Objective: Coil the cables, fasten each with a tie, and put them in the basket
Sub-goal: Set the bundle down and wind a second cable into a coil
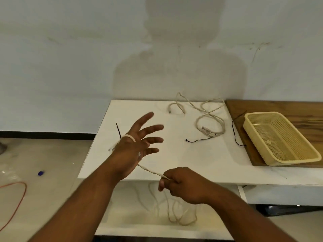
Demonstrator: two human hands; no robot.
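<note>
A white cable [150, 170] is looped over the back of my left hand [136, 147], whose fingers are spread above the white table [201, 163]. The cable runs taut to my right hand [185, 186], which pinches it at the table's front edge. Its remaining length hangs in loose loops [174, 212] below the edge. A second white cable [209, 119] lies uncoiled at the back of the table. Black ties lie nearby: one [197, 140] mid-table, another [118, 130] behind my left hand, a third [235, 135] beside the empty yellow basket [286, 160].
The basket sits on a wooden board [279, 107] at the right. A wall stands right behind the table. On the floor to the left lie an orange wire [17, 198] and a small blue object [41, 173].
</note>
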